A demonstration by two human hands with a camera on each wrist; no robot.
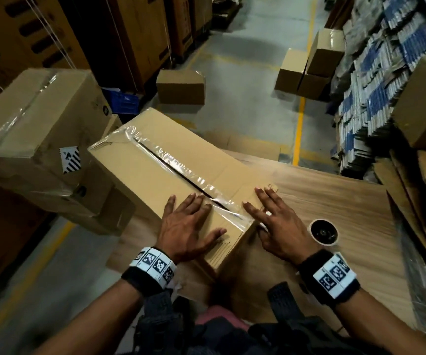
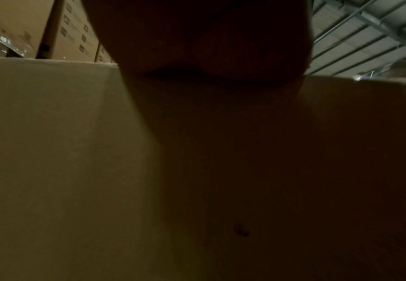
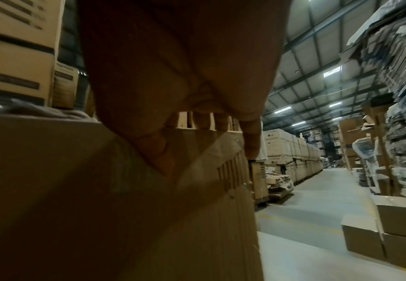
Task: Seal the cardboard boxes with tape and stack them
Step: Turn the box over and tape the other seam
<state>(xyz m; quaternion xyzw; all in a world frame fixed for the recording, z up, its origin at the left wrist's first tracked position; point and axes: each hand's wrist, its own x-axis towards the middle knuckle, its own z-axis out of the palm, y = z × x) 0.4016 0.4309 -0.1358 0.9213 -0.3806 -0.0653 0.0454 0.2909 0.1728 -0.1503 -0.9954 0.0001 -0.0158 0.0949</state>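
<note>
A long cardboard box [image 1: 153,155] lies on the wooden table [image 1: 334,201], with clear tape [image 1: 181,166] along its top seam. My left hand [image 1: 188,221] lies flat on the near left flap, fingers straight. My right hand [image 1: 270,216] presses flat on the near right corner, the thumb over the box's end. A roll of tape [image 1: 324,231] stands on the table just right of that hand. In the left wrist view the box wall [image 2: 52,152] fills the frame under the dark palm [image 2: 209,47]. The right wrist view shows the palm [image 3: 173,66] on the box [image 3: 101,209].
A stack of taped boxes [image 1: 35,129] stands to the left of the table. Small sealed boxes [image 1: 181,85] [image 1: 309,70] sit on the floor ahead. Flattened cartons [image 1: 386,73] are piled at the right. A yellow floor line [image 1: 300,119] runs past the table.
</note>
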